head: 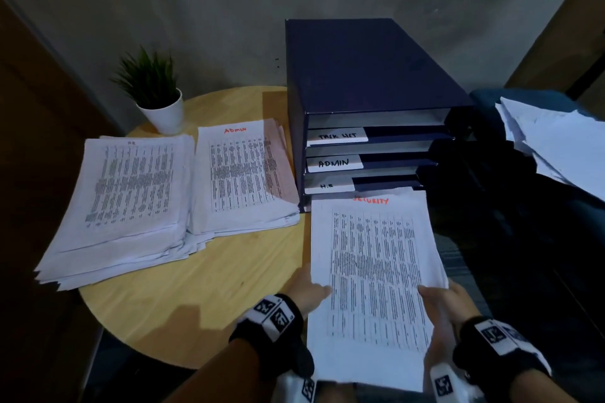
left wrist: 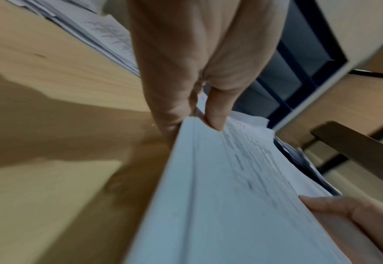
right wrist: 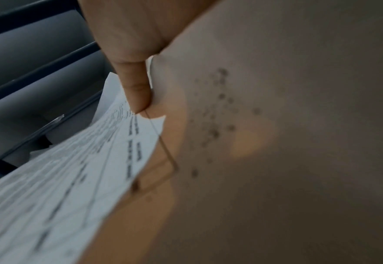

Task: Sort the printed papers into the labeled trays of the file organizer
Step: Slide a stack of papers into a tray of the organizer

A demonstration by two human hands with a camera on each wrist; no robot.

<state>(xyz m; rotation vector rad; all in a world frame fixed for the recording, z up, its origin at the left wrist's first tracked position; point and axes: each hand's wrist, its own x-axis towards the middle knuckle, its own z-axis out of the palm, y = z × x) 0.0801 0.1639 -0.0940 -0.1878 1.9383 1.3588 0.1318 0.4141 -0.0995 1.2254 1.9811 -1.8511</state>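
Note:
Both hands hold a stack of printed papers headed SECURITY in red. My left hand pinches its left edge, thumb on top. My right hand pinches the right edge, thumb on the top sheet. The stack's far edge lies at the bottom of the dark blue file organizer, just under the tray labeled H.R. Above it are trays labeled ADMIN and TASK LIST. The stack hides the lowest tray's label.
On the round wooden table lie an ADMIN paper pile and an H.R pile to its left. A small potted plant stands behind them. Loose white sheets lie on dark furniture at the right.

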